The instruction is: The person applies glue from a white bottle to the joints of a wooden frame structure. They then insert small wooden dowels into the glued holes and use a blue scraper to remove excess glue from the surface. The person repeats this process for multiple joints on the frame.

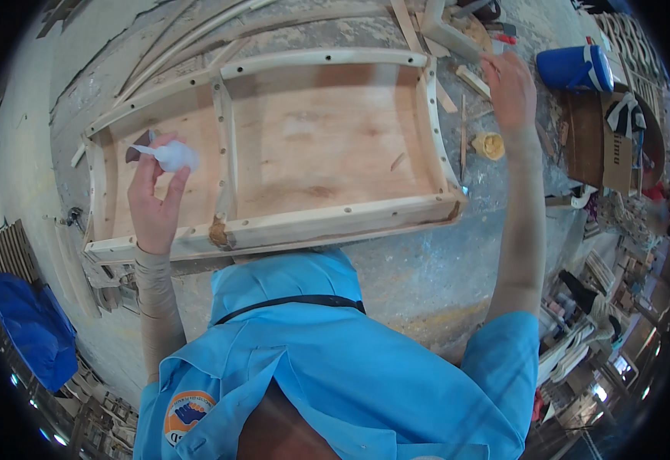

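My left hand [158,192] is closed around a small white squeeze bottle [175,156] with a thin nozzle pointing left. A dark brown flap of sheet [133,153] shows beside the nozzle; whether the hand also grips it is unclear. Both are above the left compartment of a curved wooden frame [327,217], which has a plywood panel, a crossbar and a row of dark holes along its rails. Off to the right, my right hand [511,92] is raised beyond the frame with fingers bent together; what they hold, if anything, cannot be made out. A short wood strip [473,80] lies near its fingertips.
An open tub of yellowish paste [490,146] stands right of the frame. Farther off are a blue cooler jug [575,69], a cardboard box [617,157] and a pale angled wood piece [448,34]. Long curved strips [177,57] lie behind the frame; a blue bag [32,326] is at left.
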### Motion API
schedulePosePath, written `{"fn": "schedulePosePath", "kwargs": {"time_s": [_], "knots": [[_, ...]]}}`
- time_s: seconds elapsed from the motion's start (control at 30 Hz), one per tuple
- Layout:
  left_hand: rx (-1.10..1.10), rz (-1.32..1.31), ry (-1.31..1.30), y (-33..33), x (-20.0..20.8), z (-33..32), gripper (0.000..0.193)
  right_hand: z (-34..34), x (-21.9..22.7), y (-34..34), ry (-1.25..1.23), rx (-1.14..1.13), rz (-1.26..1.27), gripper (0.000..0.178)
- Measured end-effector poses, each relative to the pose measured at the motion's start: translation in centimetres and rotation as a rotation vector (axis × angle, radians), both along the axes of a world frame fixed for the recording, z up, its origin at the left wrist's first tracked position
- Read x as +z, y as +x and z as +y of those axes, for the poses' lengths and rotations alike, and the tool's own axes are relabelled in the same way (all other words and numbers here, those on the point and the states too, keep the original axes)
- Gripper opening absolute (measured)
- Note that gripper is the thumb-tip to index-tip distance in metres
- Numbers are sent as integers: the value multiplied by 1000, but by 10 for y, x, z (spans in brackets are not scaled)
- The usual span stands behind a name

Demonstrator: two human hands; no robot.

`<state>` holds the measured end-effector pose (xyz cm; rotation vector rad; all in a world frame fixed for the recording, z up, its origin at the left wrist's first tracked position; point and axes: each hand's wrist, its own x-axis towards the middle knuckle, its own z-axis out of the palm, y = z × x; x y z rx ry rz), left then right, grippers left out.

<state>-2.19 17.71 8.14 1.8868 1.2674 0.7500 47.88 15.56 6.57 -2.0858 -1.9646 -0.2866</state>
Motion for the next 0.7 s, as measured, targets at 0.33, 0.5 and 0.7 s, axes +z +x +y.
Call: {"fn": "schedulePosePath", "kwargs": {"time_s": [0.33, 0.5, 0.7], "knots": [[181, 6, -7, -19, 10, -16, 35, 142, -100, 103, -536, -213, -186, 19], [219, 17, -26, -18, 6, -22, 35, 139, -83, 92, -489, -173, -289, 17], [202, 25, -5, -15, 4, -16, 35, 56, 0, 34, -128, -124, 137, 11]]}}
